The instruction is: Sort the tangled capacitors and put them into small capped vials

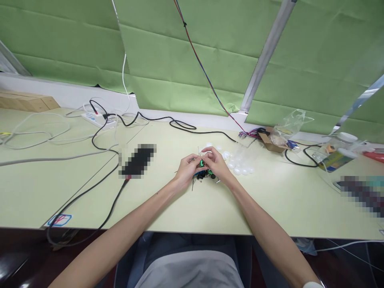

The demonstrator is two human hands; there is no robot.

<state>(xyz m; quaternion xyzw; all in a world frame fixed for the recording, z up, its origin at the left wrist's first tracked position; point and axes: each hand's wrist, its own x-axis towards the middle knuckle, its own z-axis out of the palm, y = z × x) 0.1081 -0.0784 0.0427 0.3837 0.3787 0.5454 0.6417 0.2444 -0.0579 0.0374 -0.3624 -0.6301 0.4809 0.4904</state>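
Over the middle of the table, my left hand (189,168) and my right hand (215,162) meet with fingers pinched together. Between their fingertips is a small shiny green part (202,163), too small to identify, and both hands grip it. Just under and in front of the hands lies a pile of small dark, blue and green parts (204,175) with thin wires or leads sticking out; my hands cover some of it. Several white round discs (238,171) are spread behind and to the right of my right hand.
A black cable (112,196) runs to a pixelated dark device (138,161) at left. A power strip (99,119) stands at the back left. A cardboard box (271,142), plastic bag (291,126) and labelled container (337,160) sit at right. Wooden blocks (27,101) lie far left.
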